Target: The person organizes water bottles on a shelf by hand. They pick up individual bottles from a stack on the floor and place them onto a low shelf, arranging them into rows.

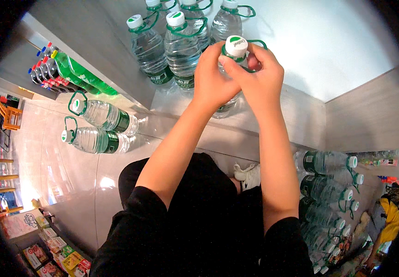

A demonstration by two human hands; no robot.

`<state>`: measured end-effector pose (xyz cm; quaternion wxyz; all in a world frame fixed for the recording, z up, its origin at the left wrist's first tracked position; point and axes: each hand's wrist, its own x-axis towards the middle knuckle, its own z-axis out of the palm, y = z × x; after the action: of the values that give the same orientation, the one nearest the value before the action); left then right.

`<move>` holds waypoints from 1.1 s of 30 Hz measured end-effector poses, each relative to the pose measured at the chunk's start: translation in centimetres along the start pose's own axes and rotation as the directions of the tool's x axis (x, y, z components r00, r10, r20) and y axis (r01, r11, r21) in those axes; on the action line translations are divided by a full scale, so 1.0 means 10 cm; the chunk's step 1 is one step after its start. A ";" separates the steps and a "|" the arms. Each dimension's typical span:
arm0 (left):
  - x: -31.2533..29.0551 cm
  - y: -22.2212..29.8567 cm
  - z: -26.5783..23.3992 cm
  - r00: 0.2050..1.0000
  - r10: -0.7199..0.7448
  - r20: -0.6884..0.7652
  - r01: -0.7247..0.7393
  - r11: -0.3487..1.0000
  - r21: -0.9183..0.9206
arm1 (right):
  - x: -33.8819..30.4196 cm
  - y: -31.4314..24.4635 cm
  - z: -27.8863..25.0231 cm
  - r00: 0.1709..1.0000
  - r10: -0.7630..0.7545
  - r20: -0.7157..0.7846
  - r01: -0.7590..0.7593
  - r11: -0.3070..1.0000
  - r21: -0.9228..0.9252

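A large clear water bottle with a white-and-green cap stands upright on the low shelf ledge in front of me. My left hand is closed round its upper part from the left side. From the right, my right hand grips the neck just under the cap, its thumb lying across the front and its fingers at the green carry loop. Most of the bottle's body is hidden behind my hands and wrists. Just beyond my left hand, several matching bottles stand upright on the same shelf.
Two more water bottles stand on the floor to my left. Soda bottles line up behind the grey shelf panel. To my right, several water bottles are grouped on the floor. A rack of packets is at lower left.
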<state>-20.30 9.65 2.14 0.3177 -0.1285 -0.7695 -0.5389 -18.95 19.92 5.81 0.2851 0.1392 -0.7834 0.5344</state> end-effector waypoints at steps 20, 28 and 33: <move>-0.97 -0.77 -0.37 0.844 -0.390 0.367 0.383 0.919 0.094 | -1.25 0.64 0.36 0.927 0.366 0.088 -0.361 0.930 -0.065; -0.98 -0.82 -0.20 0.875 -0.395 0.279 0.371 0.919 0.137 | -1.14 0.77 0.49 0.930 0.367 -0.004 -0.366 0.926 -0.094; -0.96 -0.84 -0.12 0.890 -0.431 0.151 0.396 0.893 0.213 | -1.00 0.81 0.50 0.926 0.374 0.051 -0.370 0.927 -0.069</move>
<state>-17.09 6.73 -9.85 0.1285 0.0155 -0.8510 -0.5090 -16.68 17.64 -7.60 0.1576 -0.0032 -0.8196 0.5509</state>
